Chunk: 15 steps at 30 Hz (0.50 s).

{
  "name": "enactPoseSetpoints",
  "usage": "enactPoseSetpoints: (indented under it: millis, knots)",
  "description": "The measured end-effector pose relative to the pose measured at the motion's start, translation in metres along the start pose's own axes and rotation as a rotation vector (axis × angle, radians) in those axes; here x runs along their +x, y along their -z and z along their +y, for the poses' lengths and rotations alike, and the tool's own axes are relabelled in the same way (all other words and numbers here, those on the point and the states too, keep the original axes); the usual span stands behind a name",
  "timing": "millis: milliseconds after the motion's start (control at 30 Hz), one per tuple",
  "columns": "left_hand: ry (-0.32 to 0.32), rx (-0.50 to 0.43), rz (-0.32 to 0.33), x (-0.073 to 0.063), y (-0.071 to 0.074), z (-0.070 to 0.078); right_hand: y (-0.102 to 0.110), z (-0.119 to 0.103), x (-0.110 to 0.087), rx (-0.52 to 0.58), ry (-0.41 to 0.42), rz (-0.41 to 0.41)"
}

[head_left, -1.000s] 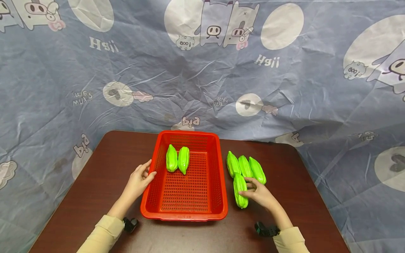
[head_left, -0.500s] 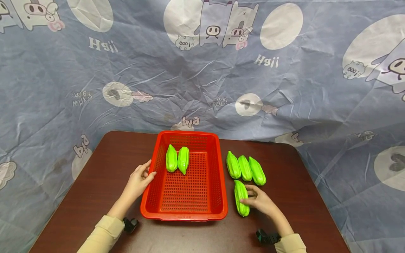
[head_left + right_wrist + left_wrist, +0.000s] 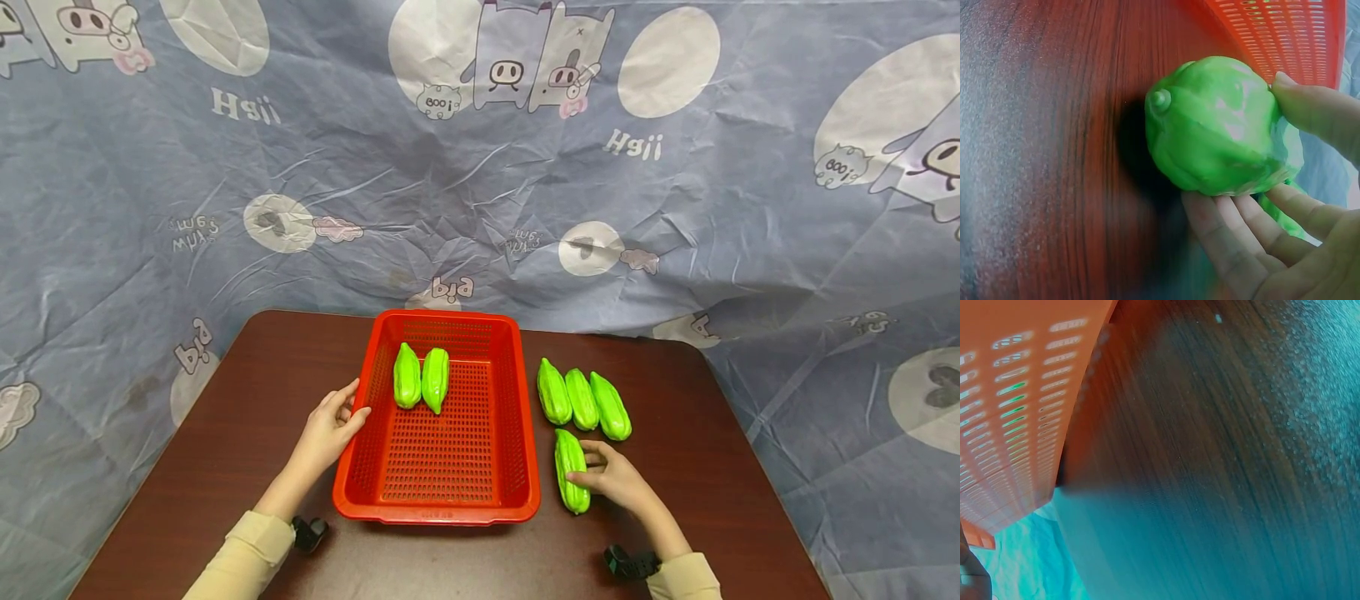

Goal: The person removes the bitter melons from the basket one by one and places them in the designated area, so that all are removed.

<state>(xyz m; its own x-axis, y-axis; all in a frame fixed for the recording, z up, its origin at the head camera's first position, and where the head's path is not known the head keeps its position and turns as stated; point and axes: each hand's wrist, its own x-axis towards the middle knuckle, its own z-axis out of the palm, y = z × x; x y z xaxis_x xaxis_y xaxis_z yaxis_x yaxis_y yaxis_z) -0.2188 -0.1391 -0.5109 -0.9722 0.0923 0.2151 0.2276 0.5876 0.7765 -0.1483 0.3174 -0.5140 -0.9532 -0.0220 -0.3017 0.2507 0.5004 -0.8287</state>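
My right hand [image 3: 617, 479] holds a bright green, ridged bitter melon [image 3: 572, 473] just right of the basket, thumb on one side and fingers on the other. In the right wrist view, the blunt end of that bitter melon [image 3: 1216, 131] with its small nub faces the camera, and a dark shadow falls on the table beside it. My left hand [image 3: 330, 427] grips the left rim of the red plastic basket [image 3: 438, 513], thumb over the edge. Two bitter melons [image 3: 422, 379] lie side by side in the basket's far left part.
Three more bitter melons [image 3: 581, 400] lie in a slanted row on the table, right of the basket and beyond my right hand. The dark brown wooden table [image 3: 675, 392] ends at a blue-grey cartoon-printed cloth [image 3: 480, 183] behind it.
My right hand has drawn the bitter melon toward the near edge, away from the row of three, and over the last half second has hardly moved. My left hand and the basket have stayed put.
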Motion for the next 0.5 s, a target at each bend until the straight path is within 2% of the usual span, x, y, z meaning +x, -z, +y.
enactPoseSetpoints:
  millis: [300, 500]
  knots:
    - [0.010, -0.003, -0.011, 0.0008, -0.0005, -0.0006, -0.0032, -0.0016, 0.0011, -0.052, -0.011, 0.032]
    - [0.023, -0.006, -0.017, 0.0011, -0.0003, 0.0001, -0.0034, -0.0023, 0.0011, -0.052, -0.011, 0.024]
